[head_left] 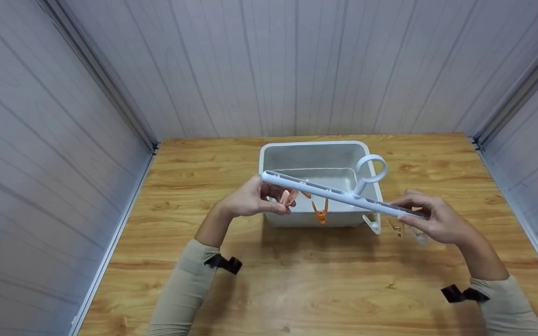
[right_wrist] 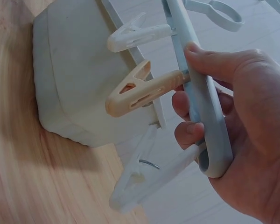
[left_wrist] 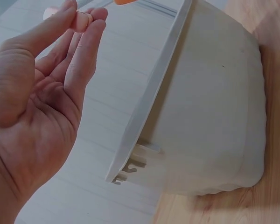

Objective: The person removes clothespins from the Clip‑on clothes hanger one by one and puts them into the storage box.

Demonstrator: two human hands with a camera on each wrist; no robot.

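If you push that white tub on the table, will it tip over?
Probably not: the tub sits wide and low on the wooden table, so it would likely slide. It looks like thin plastic and holds nothing visible, so it is probably light and easy to shove.

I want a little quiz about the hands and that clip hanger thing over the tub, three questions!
1. True or false: the right hand grips one end of the pale blue plastic hanger bar with a ring handle.
2. What does the left hand pinch? A) a peach clothes peg hanging from the bar B) the tub's rim C) the ring handle
3. Fill in: the white rectangular plastic tub stands on the ____ table.

Key: 1 true; 2 A; 3 wooden.
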